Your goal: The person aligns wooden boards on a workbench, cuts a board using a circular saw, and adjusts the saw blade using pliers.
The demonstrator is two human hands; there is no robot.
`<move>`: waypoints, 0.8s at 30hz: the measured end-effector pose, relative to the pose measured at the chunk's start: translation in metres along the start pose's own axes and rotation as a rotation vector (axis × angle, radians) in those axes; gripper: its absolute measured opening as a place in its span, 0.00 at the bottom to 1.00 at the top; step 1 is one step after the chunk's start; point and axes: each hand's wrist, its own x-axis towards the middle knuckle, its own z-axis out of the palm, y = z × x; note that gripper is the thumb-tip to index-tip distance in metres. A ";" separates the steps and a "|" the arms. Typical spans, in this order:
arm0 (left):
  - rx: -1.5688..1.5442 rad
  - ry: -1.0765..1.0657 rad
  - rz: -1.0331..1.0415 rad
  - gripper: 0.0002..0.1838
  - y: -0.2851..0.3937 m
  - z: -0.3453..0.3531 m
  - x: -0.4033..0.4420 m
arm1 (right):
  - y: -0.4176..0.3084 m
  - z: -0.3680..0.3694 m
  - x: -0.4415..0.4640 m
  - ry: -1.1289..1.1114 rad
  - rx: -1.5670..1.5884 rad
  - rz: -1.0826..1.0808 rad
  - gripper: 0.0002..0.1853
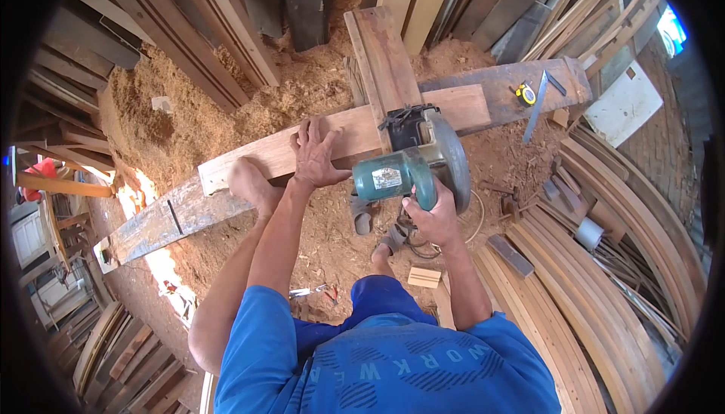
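We've got the weathered plank (pixel 151 227) under everything as our bench; good practice is a firm base, no rocking. The pale board (pixel 260 159) lies along it, w/ a crosspiece (pixel 389 59) running across it. The saw (pixel 389 176) sits at the crosspiece's near end; can't tell if its base is on top or just against the edge, so we'd check that b4 pushing. Looks like we're on a cut: keep the base flat, feed slow, don't twist. Our bare foot (pixel 251 186) bears on the board's L part; keep weight there. Our R hand (pixel 436 214) is wrapped round the saw's handle. Our L hand (pixel 315 151) is spread wide, palm down on the board, thumb close to the motor end; safer a bit further L. Square (pixel 537 104) and tape measure (pixel 525 95) lie past the board's R end, OK there.
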 end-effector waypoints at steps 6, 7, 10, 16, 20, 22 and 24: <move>0.005 0.015 0.007 0.53 -0.001 0.003 0.000 | 0.000 0.002 0.003 0.019 -0.016 -0.011 0.14; 0.004 0.020 0.008 0.53 -0.002 0.004 0.001 | -0.001 0.003 0.004 0.027 -0.002 -0.002 0.13; 0.002 0.037 0.014 0.53 -0.003 0.007 0.000 | -0.010 0.005 0.006 0.039 0.040 0.029 0.11; -0.012 0.033 0.023 0.52 -0.002 0.004 0.000 | -0.003 0.002 0.012 0.007 -0.008 -0.013 0.13; -0.025 0.033 0.027 0.51 -0.002 0.003 0.000 | -0.005 0.003 0.016 0.003 -0.015 -0.015 0.13; -0.032 0.033 0.032 0.51 -0.003 0.003 0.000 | -0.005 0.003 0.018 0.004 -0.009 -0.030 0.13; -0.034 0.033 0.034 0.51 -0.003 0.003 0.000 | -0.003 0.004 0.019 0.010 -0.002 -0.062 0.13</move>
